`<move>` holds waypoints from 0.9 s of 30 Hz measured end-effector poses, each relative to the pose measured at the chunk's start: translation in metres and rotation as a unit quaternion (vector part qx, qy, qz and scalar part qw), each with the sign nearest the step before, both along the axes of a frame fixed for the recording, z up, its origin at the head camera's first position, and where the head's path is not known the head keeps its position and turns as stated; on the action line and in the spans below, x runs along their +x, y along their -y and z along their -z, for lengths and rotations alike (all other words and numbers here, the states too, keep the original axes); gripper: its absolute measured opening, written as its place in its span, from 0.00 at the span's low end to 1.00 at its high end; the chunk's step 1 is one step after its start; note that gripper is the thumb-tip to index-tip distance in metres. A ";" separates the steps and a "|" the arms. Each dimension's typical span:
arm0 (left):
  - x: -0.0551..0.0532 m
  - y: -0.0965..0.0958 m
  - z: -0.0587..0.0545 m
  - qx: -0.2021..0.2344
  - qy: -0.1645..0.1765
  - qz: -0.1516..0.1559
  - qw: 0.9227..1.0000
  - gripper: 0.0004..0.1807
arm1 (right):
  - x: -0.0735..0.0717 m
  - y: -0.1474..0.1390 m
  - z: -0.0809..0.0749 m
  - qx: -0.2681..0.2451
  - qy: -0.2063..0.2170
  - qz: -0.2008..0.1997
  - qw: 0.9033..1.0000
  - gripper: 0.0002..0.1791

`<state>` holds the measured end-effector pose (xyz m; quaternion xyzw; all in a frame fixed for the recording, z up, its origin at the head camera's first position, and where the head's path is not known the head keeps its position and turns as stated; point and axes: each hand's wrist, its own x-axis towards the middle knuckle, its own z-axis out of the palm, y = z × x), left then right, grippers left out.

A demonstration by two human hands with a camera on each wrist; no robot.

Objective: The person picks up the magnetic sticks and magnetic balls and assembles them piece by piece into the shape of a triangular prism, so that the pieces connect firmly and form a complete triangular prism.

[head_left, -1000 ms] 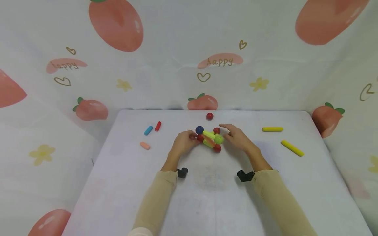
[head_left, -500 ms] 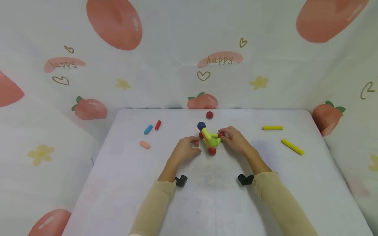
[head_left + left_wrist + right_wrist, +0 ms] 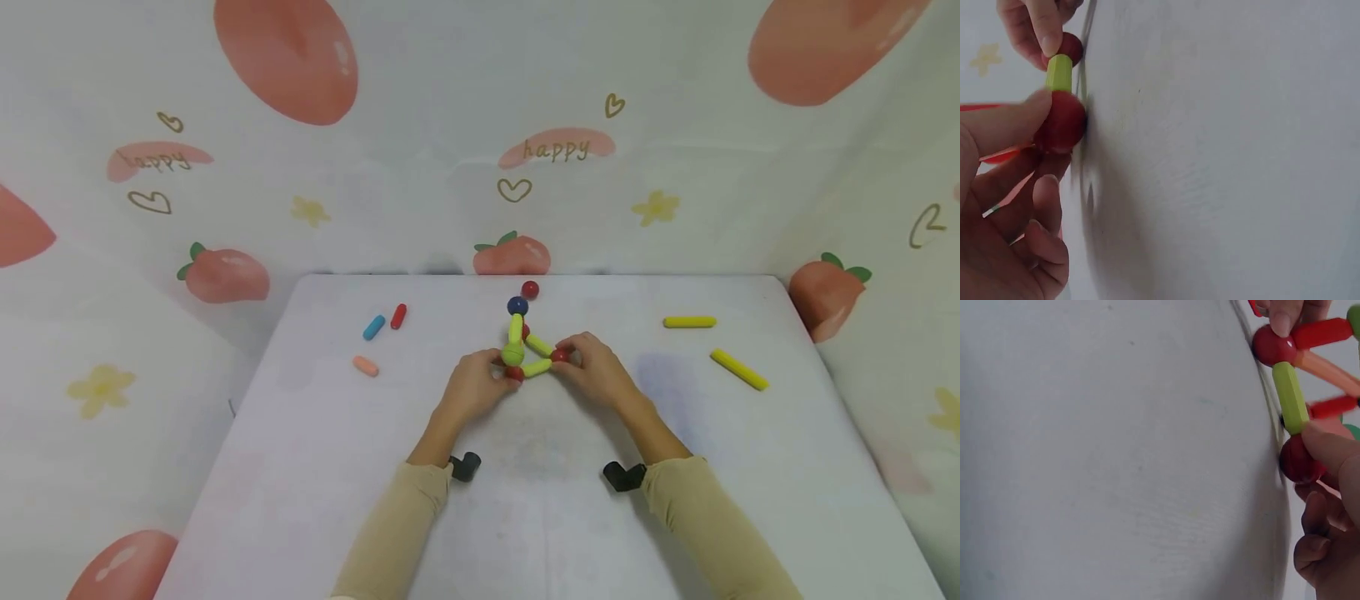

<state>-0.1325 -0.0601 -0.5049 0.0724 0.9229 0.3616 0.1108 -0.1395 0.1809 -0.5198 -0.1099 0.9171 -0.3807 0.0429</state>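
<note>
A toy frame of balls and short rods stands mid-table, with a green ball (image 3: 513,354) and a dark blue ball (image 3: 517,306) joined by a yellow-green rod (image 3: 516,329) raised over its base. My left hand (image 3: 471,387) pinches the red ball (image 3: 1063,122) at the near-left corner between thumb and fingers. At the right corner, my right hand (image 3: 600,368) grips another red ball (image 3: 1300,459), its thumb at the rod's end. A yellow-green rod (image 3: 1290,397) links these two balls. Red rods (image 3: 1322,333) and an orange rod (image 3: 1329,372) rise from the base in the right wrist view.
A loose red ball (image 3: 530,290) lies behind the frame. To the left are a blue rod (image 3: 373,327), a red rod (image 3: 399,317) and a peach rod (image 3: 366,366). Two longer yellow rods (image 3: 689,322) lie on the right of the white table (image 3: 555,517).
The toy frame has turned, its green ball swinging left and nearer. My left hand let go of one red ball and now pinches the near one. My right hand came to grip the right ball.
</note>
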 end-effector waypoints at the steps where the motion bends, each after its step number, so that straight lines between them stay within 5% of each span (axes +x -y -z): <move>1: -0.002 0.001 0.000 0.001 -0.002 -0.006 1.000 0.20 | 0.001 0.001 0.001 -0.002 0.000 0.002 1.000 0.20; 12: -0.021 0.007 0.011 0.025 0.001 -0.025 0.999 0.23 | 0.009 -0.003 -0.001 0.001 0.030 0.013 0.999 0.23; 19: -0.025 0.005 0.011 0.016 0.033 -0.030 0.999 0.25 | 0.019 -0.084 -0.025 0.026 0.018 0.102 0.994 0.24; 27: -0.023 0.009 0.007 0.012 0.032 -0.046 0.998 0.24 | 0.043 -0.173 -0.030 0.103 -0.017 0.236 0.966 0.25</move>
